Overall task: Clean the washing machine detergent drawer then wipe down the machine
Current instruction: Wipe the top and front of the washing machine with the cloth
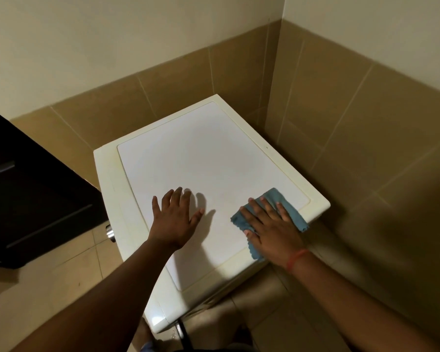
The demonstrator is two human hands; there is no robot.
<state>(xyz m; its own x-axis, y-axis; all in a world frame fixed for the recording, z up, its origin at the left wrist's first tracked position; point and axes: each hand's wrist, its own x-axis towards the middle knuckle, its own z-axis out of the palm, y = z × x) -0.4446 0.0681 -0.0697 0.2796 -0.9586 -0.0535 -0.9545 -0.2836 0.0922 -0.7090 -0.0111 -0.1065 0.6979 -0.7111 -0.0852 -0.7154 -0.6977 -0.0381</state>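
The white washing machine [203,153] stands in a tiled corner, seen from above with its flat top facing me. My left hand [174,219] rests flat on the top near the left front, fingers spread and straight. My right hand [272,229] presses a blue-grey cloth [290,209] flat against the top near the right edge, fingers straight over it. Part of the cloth sticks out beyond my fingers and under my palm. The detergent drawer is out of sight.
A dark cabinet [28,199] stands to the left of the machine. A silver knob [109,232] shows on the machine's left side. Tan wall tiles [341,123] close in behind and to the right. Beige floor tiles [69,275] lie below.
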